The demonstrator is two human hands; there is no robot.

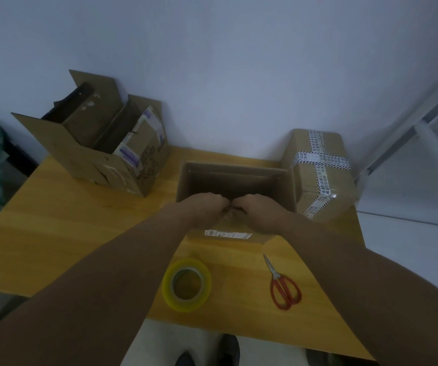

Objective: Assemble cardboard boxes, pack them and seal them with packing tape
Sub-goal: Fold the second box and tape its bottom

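An open cardboard box stands in the middle of the wooden table, its inside dark. My left hand and my right hand meet knuckle to knuckle at the box's near rim, fingers curled over the near flap's edge. A white label shows on the box's near side below the hands. A yellow-tinted roll of packing tape lies flat on the table in front of the box. Red-handled scissors lie to the right of the roll.
A large open box holding flattened cardboard stands at the back left. A sealed box with printed tape touches the open box's right side. A wall runs behind the table. Shoes show below the near edge.
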